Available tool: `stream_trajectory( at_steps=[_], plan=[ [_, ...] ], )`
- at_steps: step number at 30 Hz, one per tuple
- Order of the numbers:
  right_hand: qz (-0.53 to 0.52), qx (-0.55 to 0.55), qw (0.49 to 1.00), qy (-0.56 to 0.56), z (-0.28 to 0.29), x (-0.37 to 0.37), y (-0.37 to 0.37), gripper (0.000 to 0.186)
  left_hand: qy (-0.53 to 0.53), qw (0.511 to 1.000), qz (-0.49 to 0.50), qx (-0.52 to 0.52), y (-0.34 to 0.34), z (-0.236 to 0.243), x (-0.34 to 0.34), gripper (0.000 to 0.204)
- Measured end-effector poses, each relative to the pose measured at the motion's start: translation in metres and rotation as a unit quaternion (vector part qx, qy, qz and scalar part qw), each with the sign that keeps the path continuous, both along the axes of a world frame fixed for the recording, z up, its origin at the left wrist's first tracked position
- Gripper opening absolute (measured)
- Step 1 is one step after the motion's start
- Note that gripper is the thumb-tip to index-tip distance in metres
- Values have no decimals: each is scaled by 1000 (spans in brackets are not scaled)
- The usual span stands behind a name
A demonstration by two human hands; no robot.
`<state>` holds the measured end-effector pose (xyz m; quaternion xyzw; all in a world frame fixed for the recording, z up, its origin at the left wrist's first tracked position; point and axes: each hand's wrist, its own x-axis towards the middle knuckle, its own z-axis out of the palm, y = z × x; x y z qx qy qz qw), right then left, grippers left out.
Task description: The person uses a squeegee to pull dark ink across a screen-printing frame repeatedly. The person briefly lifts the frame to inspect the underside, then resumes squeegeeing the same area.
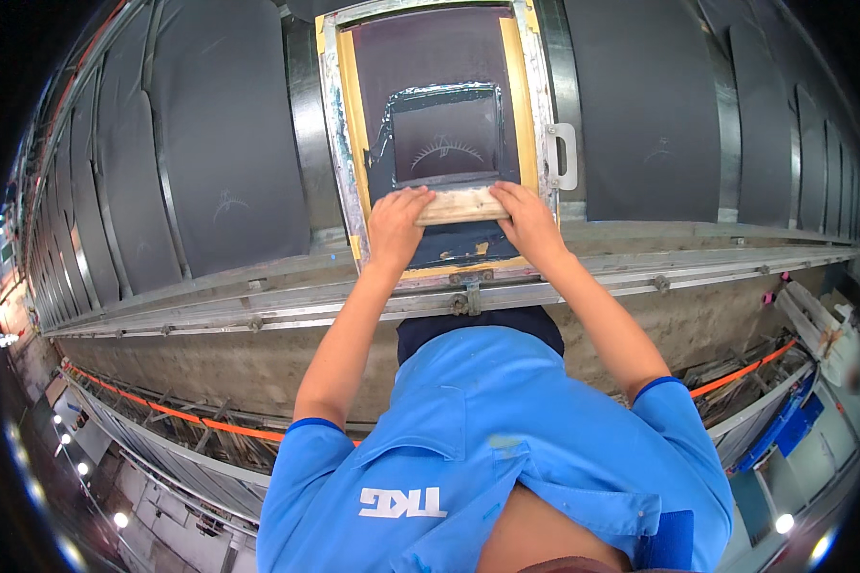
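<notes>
Both of my hands grip a squeegee (461, 205) with a pale wooden handle, which lies crosswise on a screen printing frame (331, 124). My left hand (396, 225) is closed around its left end. Around the right end my right hand (529, 223) is closed as well. Beyond the squeegee, the mesh shows a dark rectangle with a pale curved, spiky design (441, 153) in it. Dark ink smears and yellow tape (521, 105) run along the frame's inner edges. The squeegee's blade edge is mostly hidden beneath the handle.
Dark fabric panels (227, 134) lie in rows to the left and right, some with small pale prints. A white handle (566, 157) sticks out from the frame's right side. Metal rails (621, 277) run along the table's near edge, just in front of my body.
</notes>
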<state>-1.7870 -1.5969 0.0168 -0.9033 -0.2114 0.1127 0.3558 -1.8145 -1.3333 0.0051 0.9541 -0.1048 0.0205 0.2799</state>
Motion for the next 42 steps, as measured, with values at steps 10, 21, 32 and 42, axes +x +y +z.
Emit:
stream_trajectory(
  at_steps=[10,21,32,42],
  plan=[
    [-14,-111,984,-136,3,165,22,34,-3,999,48,-7,20,3,167,42],
    [-19,-52,997,-52,-15,-10,-9,53,-3,1000,7,0,-2,-10,-1,42],
    [-325,110,938,43,-60,111,-70,39,27,998,9,-49,-17,12,-25,49],
    [-336,117,933,-56,14,102,3,28,-24,996,43,-77,21,32,-70,51]
  ],
)
